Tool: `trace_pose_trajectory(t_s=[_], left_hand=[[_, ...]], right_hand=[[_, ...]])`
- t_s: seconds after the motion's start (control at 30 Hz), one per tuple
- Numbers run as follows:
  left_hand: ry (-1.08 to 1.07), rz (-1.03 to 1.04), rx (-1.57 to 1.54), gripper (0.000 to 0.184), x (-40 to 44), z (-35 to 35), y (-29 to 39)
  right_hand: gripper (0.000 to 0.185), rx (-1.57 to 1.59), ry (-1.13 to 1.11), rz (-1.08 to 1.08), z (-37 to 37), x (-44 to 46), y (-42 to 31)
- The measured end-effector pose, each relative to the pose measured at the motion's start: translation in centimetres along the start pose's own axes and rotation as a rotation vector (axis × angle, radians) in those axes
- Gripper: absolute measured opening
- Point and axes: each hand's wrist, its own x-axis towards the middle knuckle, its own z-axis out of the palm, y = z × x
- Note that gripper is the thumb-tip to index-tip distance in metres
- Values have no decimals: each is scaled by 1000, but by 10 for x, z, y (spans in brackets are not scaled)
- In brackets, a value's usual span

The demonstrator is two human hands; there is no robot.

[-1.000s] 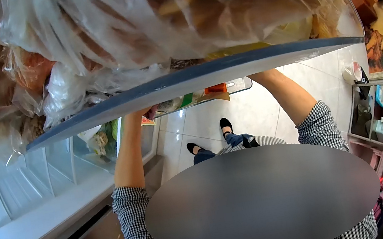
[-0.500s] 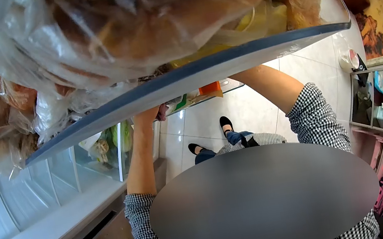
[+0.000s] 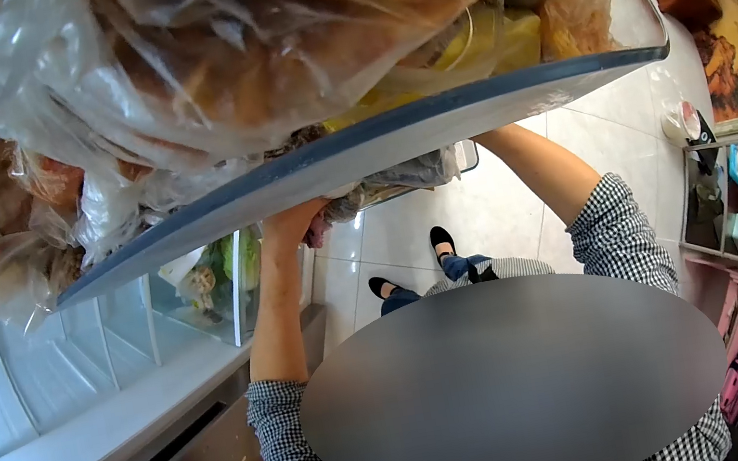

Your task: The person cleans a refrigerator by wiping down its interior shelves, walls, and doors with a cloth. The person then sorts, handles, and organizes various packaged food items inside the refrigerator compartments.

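A door shelf with a dark blue rim (image 3: 353, 135) crosses in front of me, with large clear plastic bags of brown food (image 3: 242, 56) on it. My left hand (image 3: 300, 217) reaches under this shelf. Only its back and wrist show, beside a dark reddish bundle (image 3: 318, 229) and a grey plastic-wrapped bundle (image 3: 418, 170) on a lower shelf. Its fingers are hidden. My right forearm (image 3: 539, 168) goes up behind the same rim, and that hand is covered by the shelf, so what it touches cannot be seen.
On the left is the lit fridge interior (image 3: 70, 368), with green vegetables (image 3: 228, 264) behind a clear panel. The tiled floor (image 3: 505, 227) lies below, with my feet in black shoes on it. A cubby rack (image 3: 726, 205) with small items stands right.
The grey wrapped bundle now shows under the shelf, where an orange and green pack was seen. My left hand shows slightly more and sits further right. My right forearm has shifted slightly right.
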Motion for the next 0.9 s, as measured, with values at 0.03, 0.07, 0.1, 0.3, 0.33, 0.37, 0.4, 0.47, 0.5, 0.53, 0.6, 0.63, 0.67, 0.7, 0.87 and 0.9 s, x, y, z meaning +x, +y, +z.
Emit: trace_pose_trajectory(t_s=[0.03, 0.07, 0.1, 0.3, 0.33, 0.37, 0.4, 0.47, 0.5, 0.53, 0.6, 0.63, 0.67, 0.7, 0.87, 0.9], left_hand=[[54, -13, -59, 14, 1, -3, -11], [106, -26, -118, 23, 6, -6, -31], [120, -46, -135, 26, 6, -12, -37], [175, 57, -130, 10, 24, -42, -82], [196, 71, -180, 9, 25, -42, -85], [207, 18, -289, 9, 20, -40, -72], [218, -36, -398, 10, 18, -35, -65], [237, -76, -352, 4, 22, -20, -62], [248, -95, -330, 8, 24, -16, -61], [246, 14, -229, 8, 28, -14, -67], [240, 138, -94, 25, 32, -18, -83], [238, 150, -57, 32, 35, -19, -89], [239, 63, -82, 34, 34, -19, -83], [237, 20, -96, 35, 32, -19, -78], [240, 226, 74, 26, 37, -25, -95], [242, 246, 87, 23, 37, -27, -102]], right_hand=[[27, 20, 2, 8, -3, -1, -1], [27, 42, 1, 21, -8, -3, -3], [27, 67, -4, 37, -13, -2, -4], [33, 311, -6, 176, -22, -28, -3], [37, 337, -2, 188, -16, -36, 1], [44, 356, 60, 72, 8, -50, 25], [51, 373, 122, -44, 22, -61, 37], [61, 31, 90, -247, 28, -70, 20], [67, -141, 73, -347, 32, -71, 11], [68, -163, 119, -305, 38, -69, 7], [71, -212, 214, -224, 61, -65, 0], [73, -164, 178, -196, 66, -60, 3], [75, -114, 140, -167, 67, -51, 6], [77, -64, 103, -138, 68, -45, 8], [71, -178, 152, -214, 63, -32, -5], [70, -228, 160, -225, 62, -32, -8]])
